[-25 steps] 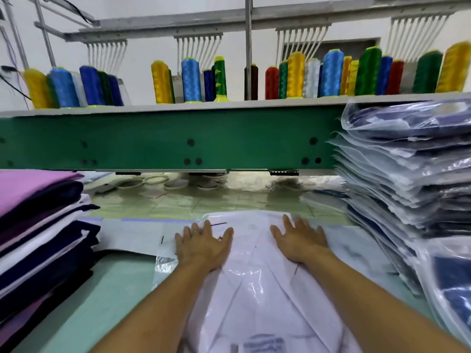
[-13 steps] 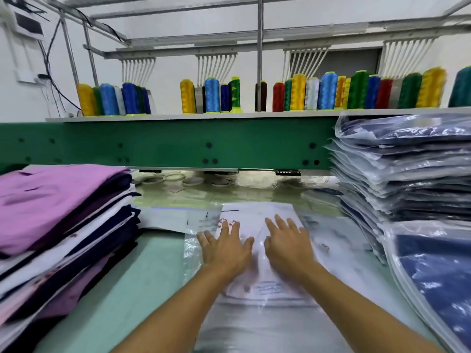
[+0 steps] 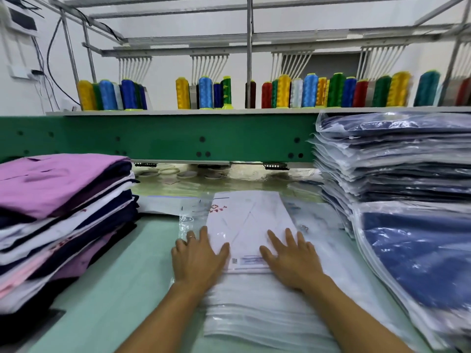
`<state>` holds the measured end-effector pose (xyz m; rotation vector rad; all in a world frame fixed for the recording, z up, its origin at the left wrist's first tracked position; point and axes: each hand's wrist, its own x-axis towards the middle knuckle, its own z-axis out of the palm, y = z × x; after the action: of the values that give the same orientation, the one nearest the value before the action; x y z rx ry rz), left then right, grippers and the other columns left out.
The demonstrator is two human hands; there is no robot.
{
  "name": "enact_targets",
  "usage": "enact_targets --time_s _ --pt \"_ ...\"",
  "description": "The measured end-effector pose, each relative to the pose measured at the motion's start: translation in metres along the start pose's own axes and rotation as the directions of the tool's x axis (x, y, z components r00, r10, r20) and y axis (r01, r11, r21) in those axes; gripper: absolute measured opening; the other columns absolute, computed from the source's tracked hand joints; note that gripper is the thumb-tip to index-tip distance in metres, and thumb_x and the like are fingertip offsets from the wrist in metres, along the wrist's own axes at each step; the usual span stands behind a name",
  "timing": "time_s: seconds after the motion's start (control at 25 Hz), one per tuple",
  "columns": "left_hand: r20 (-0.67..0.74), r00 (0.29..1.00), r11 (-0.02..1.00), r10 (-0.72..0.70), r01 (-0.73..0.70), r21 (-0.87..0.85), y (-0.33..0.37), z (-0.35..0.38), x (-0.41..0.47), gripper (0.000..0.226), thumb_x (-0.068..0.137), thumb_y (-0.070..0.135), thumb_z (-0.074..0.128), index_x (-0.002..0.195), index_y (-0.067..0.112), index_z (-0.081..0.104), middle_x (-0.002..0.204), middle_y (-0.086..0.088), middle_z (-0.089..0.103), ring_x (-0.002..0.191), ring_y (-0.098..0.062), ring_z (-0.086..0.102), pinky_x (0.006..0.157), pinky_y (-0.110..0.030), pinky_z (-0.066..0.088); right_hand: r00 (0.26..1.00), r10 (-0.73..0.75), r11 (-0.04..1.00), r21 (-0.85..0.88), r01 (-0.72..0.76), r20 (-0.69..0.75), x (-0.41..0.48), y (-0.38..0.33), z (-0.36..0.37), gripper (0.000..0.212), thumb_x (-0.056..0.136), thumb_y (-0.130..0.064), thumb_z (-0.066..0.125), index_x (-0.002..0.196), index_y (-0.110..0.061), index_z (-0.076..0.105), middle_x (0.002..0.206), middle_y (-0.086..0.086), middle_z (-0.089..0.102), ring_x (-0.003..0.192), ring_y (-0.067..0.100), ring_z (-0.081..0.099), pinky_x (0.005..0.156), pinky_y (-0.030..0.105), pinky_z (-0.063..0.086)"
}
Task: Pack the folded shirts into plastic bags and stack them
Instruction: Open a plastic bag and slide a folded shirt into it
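Both grips: left hand [image 3: 197, 258] and right hand [image 3: 293, 261] lie flat, fingers straight, pressing down, clasping nothing.
Under them: white folded shirt in a clear plastic bag [image 3: 249, 217], lying on the pale green bench [image 3: 114, 289].
Handling: likely light, limp, slick film; best lifted by both side edges.
Beyond: tall stack of bagged shirts [image 3: 395, 159] at right.

White shirt [image 3: 251, 220] (red emblem), green table [image 3: 142, 271]

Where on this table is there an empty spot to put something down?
The bare strip of green table between the folded shirt pile on the left and the bagged white shirt in the middle. The right side is crowded with stacks of bagged shirts, and the bag pile fills the near middle.
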<state>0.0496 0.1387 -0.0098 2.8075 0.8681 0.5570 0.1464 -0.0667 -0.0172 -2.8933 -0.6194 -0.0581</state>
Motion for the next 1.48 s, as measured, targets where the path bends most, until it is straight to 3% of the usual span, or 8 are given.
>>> enact_targets --time_s 0.2,0.32,0.44,0.6,0.8,0.96,1.2,1.48 --pt "0.004 0.994 0.949 -0.110 0.106 -0.298 -0.028 -0.022 0.000 0.076 0.085 0.067 0.059 0.142 0.024 0.034 0.126 -0.016 0.054 0.108 -0.039 0.061 0.082 -0.040 0.045 0.958 0.014 0.993 -0.110 -0.047 -0.287 -0.005 -0.005 -0.007 0.054 0.105 -0.048 0.027 0.154 -0.026 0.031 0.167 0.009 0.016 0.155 0.031 0.002 0.124 0.046 0.008" --pt "0.186 0.952 0.722 -0.243 0.305 -0.620 -0.043 -0.036 0.009 0.065 0.087 0.057 0.065 0.132 0.015 0.043 0.112 -0.014 0.065 0.093 -0.033 0.067 0.074 -0.034 0.049 0.897 -0.166 0.986 -0.080 0.146 -0.410 -0.013 -0.019 -0.016 0.047 0.103 -0.047 0.040 0.146 -0.029 0.046 0.156 0.000 0.038 0.147 0.024 0.025 0.117 0.040 0.023" --pt "0.399 0.903 0.427 -0.159 0.427 -0.797 -0.048 -0.043 0.012 0.039 0.089 0.037 0.068 0.105 0.003 0.058 0.085 -0.011 0.063 0.056 -0.020 0.057 0.052 -0.025 0.045 0.810 -0.400 0.866 0.112 0.487 -0.428 -0.026 -0.046 -0.025 0.041 0.097 -0.056 0.052 0.131 -0.034 0.058 0.127 -0.010 0.054 0.120 0.014 0.047 0.098 0.034 0.040" --pt "0.665 0.743 0.279 0.082 0.623 -0.731 -0.046 -0.052 0.007 0.018 0.090 0.027 0.066 0.094 0.012 0.057 0.061 -0.004 0.054 0.036 -0.006 0.031 0.033 -0.016 0.030 0.775 -0.579 0.753 0.200 0.627 -0.253 -0.042 -0.075 -0.021 0.032 0.088 -0.061 0.060 0.113 -0.041 0.056 0.100 -0.014 0.049 0.092 0.004 0.048 0.077 0.030 0.046" --pt "0.645 0.743 0.167 0.176 0.623 -0.764 -0.046 -0.058 0.008 0.031 0.086 0.023 0.070 0.063 0.020 0.049 0.057 0.002 0.048 0.038 -0.004 0.027 0.034 -0.014 0.027 0.773 -0.570 0.731 0.258 0.632 -0.279 -0.040 -0.079 -0.013 0.013 0.090 -0.045 0.061 0.099 -0.035 0.062 0.084 -0.011 0.056 0.078 0.005 0.052 0.073 0.032 0.048" --pt "0.606 0.741 0.102 0.288 0.606 -0.789 -0.041 -0.060 0.005 0.033 0.081 0.029 0.078 0.061 0.019 0.054 0.059 0.005 0.037 0.040 -0.003 0.023 0.034 -0.013 0.024 0.783 -0.420 0.707 0.376 0.599 -0.459 -0.041 -0.092 -0.014 0.031 0.090 -0.064 0.054 0.109 -0.039 0.057 0.083 -0.015 0.063 0.074 0.006 0.058 0.068 0.026 0.049" --pt "0.509 0.786 0.050 0.352 0.527 -0.848 -0.028 -0.058 -0.001 0.031 0.084 0.029 0.075 0.060 0.019 0.058 0.060 0.006 0.028 0.043 -0.005 0.020 0.036 -0.015 0.021 0.664 -0.323 0.750 0.246 0.614 -0.674 -0.042 -0.103 -0.015 0.012 0.098 -0.043 0.058 0.094 -0.032 0.059 0.083 -0.013 0.060 0.072 0.006 0.050 0.059 0.033 0.049" --pt "0.445 0.845 -0.346 0.297 0.529 -0.774 -0.024 -0.058 0.002 0.028 0.080 0.019 0.070 0.061 0.019 0.049 0.055 0.009 0.025 0.035 -0.003 0.022 0.032 -0.014 0.022 0.649 -0.284 0.832 0.155 0.533 -0.706 -0.038 -0.094 -0.020 0.020 0.094 -0.037 0.060 0.079 -0.027 0.050 0.079 -0.012 0.055 0.070 0.011 0.050 0.051 0.035 0.046"
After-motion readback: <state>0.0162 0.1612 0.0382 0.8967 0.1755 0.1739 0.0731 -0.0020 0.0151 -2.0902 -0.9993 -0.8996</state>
